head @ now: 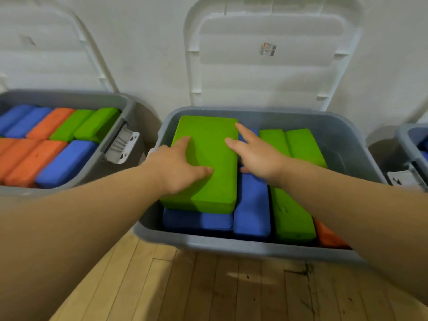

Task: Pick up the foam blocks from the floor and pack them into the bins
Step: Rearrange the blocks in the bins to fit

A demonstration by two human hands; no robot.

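Note:
A large green foam block point(208, 144) lies flat on top of blue blocks point(251, 205) in the left part of the middle grey bin point(243, 247). My left hand point(178, 165) rests flat on the block's left side, fingers and thumb spread over its top. My right hand point(257, 151) hovers at the block's right edge with straight fingers touching it. More green blocks point(291, 212) and an orange block point(328, 235) fill the bin's right side.
A second grey bin point(115, 144) at the left holds several blue, orange and green blocks. A third bin point(412, 144) shows at the right edge. White lids point(271, 54) lean on the wall behind. Wooden floor point(208, 288) lies in front.

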